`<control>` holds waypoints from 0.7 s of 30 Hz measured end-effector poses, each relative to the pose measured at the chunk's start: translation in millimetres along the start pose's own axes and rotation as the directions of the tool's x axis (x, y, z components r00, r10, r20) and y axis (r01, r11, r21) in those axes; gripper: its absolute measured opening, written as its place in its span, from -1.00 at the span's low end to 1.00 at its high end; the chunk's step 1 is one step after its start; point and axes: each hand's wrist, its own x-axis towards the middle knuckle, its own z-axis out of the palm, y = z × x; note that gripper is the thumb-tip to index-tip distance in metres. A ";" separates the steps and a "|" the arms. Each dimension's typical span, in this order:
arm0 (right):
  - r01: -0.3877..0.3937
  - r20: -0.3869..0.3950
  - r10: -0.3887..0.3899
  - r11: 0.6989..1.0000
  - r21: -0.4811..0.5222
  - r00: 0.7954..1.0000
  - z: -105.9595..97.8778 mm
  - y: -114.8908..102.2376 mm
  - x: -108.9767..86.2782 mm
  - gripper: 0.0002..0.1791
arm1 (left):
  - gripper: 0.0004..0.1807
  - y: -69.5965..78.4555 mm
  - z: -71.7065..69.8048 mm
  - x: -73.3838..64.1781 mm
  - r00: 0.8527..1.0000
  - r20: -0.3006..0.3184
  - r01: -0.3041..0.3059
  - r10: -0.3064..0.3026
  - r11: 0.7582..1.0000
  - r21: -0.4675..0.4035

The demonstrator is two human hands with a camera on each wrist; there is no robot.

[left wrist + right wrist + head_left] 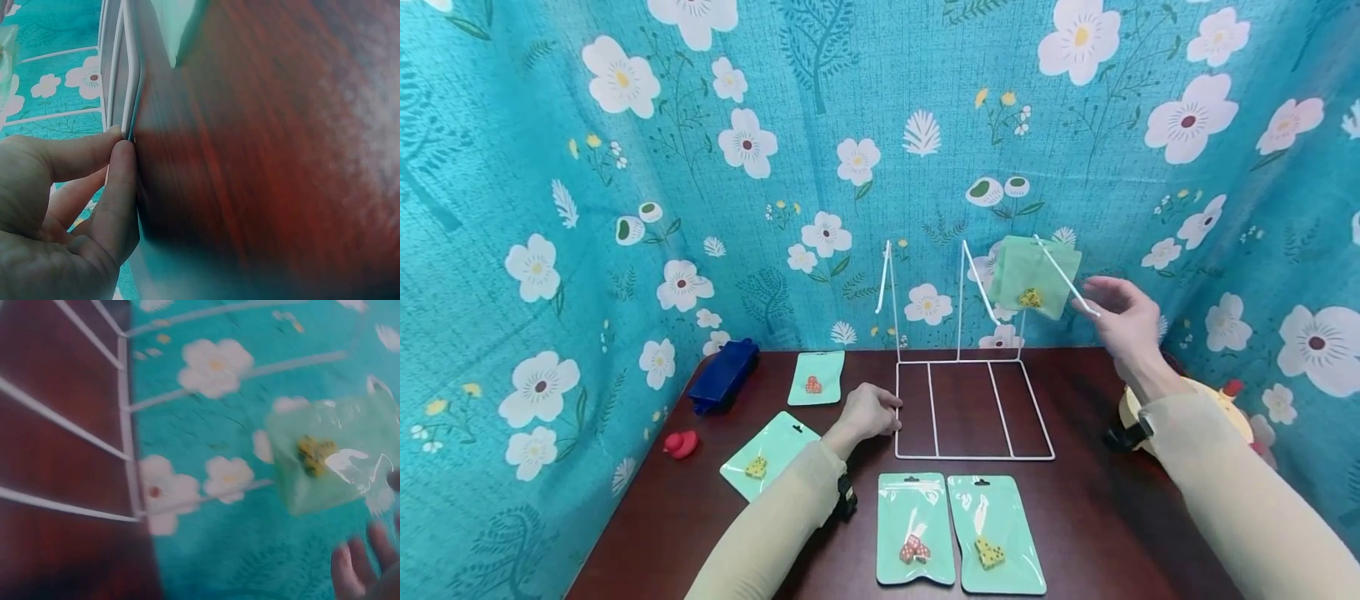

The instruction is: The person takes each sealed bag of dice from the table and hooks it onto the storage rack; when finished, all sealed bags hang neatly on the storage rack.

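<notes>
A white wire rack [958, 361] with three upright hooks stands on the table. My left hand [868, 411] pinches the left wire of its base between thumb and finger, which the left wrist view shows close up. On the right hook hang light green pouches [1033, 271], the front one with a yellow cheese-like pattern. Beside that hook's tip is my right hand [1126, 321], fingers loosely spread. In the right wrist view its fingers [353, 569] are apart below the hanging pouch, and the thumb overlaps the pouch's edge.
In front of the rack lie a red-patterned pouch [915, 508] and a yellow-patterned pouch [1000, 525]. Left of it are two more pouches, one yellow-patterned [775, 450], one red-patterned [816, 367]. A blue box [724, 375] and red rubber duck [681, 444] sit far left; a yellow container [1217, 408] stands right.
</notes>
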 end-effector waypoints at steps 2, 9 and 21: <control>0.008 -0.004 -0.008 1.000 -0.012 1.000 -0.3 7.3 -17.3 -0.41 | -0.67 -0.3 -0.4 0.3 1.000 0.001 -0.001 0.001 1.000 -0.001; 0.066 0.306 -0.017 0.986 -0.153 0.952 12.5 31.1 -103.4 -0.28 | -0.68 -0.6 -3.0 -1.3 1.000 -0.001 -0.007 0.007 1.000 0.026; 0.072 0.561 0.142 0.937 -0.342 0.815 43.1 46.6 -203.8 -0.20 | -0.69 -3.5 -2.0 1.0 1.000 0.011 -0.001 0.001 1.000 0.022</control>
